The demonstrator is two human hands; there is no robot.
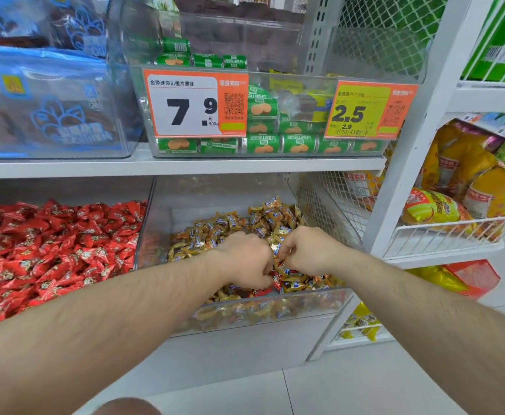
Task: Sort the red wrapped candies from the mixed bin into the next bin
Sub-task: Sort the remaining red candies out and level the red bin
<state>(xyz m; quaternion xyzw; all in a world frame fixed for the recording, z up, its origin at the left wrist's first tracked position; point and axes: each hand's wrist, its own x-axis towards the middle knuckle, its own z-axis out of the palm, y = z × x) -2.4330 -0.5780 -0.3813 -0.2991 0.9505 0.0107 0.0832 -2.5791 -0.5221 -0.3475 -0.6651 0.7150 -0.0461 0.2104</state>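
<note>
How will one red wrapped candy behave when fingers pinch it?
A red wrapped candy looks small, so probably light. Its glossy wrapper may slip and crinkle. It lies among loose gold candies, so neighbours would likely shift.

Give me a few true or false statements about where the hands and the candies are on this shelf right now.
1. Both hands, left and right, are down in the clear plastic bin of gold wrapped candies. True.
2. The bin full of red wrapped candies is to the right of the gold one. False: it sits to the left.
3. A few red wrappers lie among the gold candies near the hands. True.
4. The orange price tag above reads 2.5. False: it reads 7.9.
</note>
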